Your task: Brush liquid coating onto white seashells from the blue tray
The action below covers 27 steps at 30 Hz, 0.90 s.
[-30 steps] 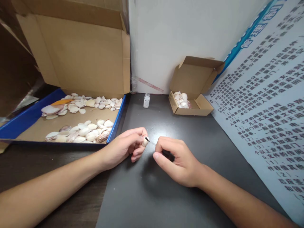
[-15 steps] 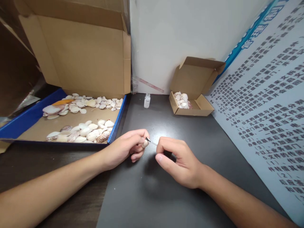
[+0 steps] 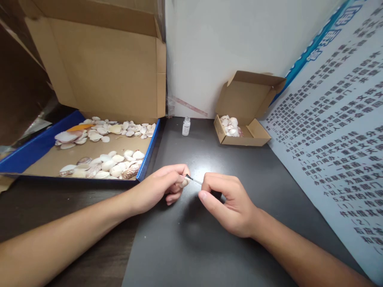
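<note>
Your left hand is curled, fingers pinching a small pale shell at the fingertips, low over the dark counter. Your right hand sits just beside it, fingers pressed together around a thin brush; the dark brush tip touches the shell, and the handle end is hidden inside the hand. Both hands are near the middle of the counter, forearms coming in from the bottom edge.

Behind the hands, well apart, a small clear bottle stands upright near the white wall. Right of the bottle is a small open cardboard box with a few shells in its left part, lid flap tilted back against the wall.

On your left there's a blue-edged tray with a brown floor. It holds two loose groups of shells: a back row and a nearer heap, the nearer heap close to the tray's front right corner. A large open cardboard box stands upright behind the tray. A printed board with dark characters leans along the right side of the counter.
</note>
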### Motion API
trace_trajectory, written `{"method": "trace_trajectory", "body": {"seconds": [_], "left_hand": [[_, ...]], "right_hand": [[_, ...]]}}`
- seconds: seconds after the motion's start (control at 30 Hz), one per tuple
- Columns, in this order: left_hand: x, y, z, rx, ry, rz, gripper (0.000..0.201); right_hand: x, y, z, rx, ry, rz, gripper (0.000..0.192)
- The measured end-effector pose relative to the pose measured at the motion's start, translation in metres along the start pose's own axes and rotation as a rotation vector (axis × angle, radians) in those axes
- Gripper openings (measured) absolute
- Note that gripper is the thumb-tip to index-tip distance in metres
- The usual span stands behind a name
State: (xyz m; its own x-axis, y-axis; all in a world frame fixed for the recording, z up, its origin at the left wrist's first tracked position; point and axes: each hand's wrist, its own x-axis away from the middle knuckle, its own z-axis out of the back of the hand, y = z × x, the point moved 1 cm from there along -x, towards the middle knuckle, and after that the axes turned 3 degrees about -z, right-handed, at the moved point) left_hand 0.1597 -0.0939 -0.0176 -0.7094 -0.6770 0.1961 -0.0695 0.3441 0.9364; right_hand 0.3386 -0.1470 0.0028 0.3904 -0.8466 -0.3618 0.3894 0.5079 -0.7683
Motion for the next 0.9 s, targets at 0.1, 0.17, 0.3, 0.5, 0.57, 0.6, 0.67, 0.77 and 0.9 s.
{"method": "trace_trajectory", "body": {"seconds": [0.1,0.17,0.3,0.5,0.57,0.6,0.67,0.77,0.9], "left_hand": [[0.0,-0.0003,0.0,-0.01,-0.002,-0.005,0.011],[0.0,-0.0003,0.0001,-0.02,0.001,-0.011,0.012],[-0.0001,-0.0005,0.0008,-0.031,-0.008,-0.01,0.015],[-0.0002,-0.0003,0.0004,-0.024,-0.015,-0.01,0.012],[-0.0001,0.0,0.0001,-0.032,-0.015,-0.011,0.012],[0.0,0.0,0.0002,-0.036,-0.015,-0.011,0.012],[0.0002,0.0,0.0003,-0.043,-0.02,-0.008,0.013],[0.0002,-0.0001,0.0007,-0.048,-0.027,-0.012,0.013],[-0.0001,-0.0003,0.0007,-0.047,-0.019,-0.021,0.014]], "right_hand": [[-0.0011,0.0027,-0.0018,0.049,-0.028,-0.036,0.033],[-0.0011,0.0044,-0.0028,0.079,-0.043,-0.062,0.036],[0.0001,0.0034,-0.0022,0.069,-0.044,-0.041,0.038],[-0.0001,0.003,0.0005,-0.031,-0.037,0.008,0.028],[-0.0009,0.0051,0.0002,-0.006,-0.05,-0.015,0.031],[-0.0014,0.0062,0.0,0.016,-0.051,-0.029,0.033],[-0.002,0.0077,-0.0002,0.054,-0.048,-0.052,0.037],[-0.002,0.0084,-0.0004,0.068,-0.052,-0.067,0.037],[-0.0016,0.0088,-0.0013,0.058,-0.072,-0.079,0.035]]}}
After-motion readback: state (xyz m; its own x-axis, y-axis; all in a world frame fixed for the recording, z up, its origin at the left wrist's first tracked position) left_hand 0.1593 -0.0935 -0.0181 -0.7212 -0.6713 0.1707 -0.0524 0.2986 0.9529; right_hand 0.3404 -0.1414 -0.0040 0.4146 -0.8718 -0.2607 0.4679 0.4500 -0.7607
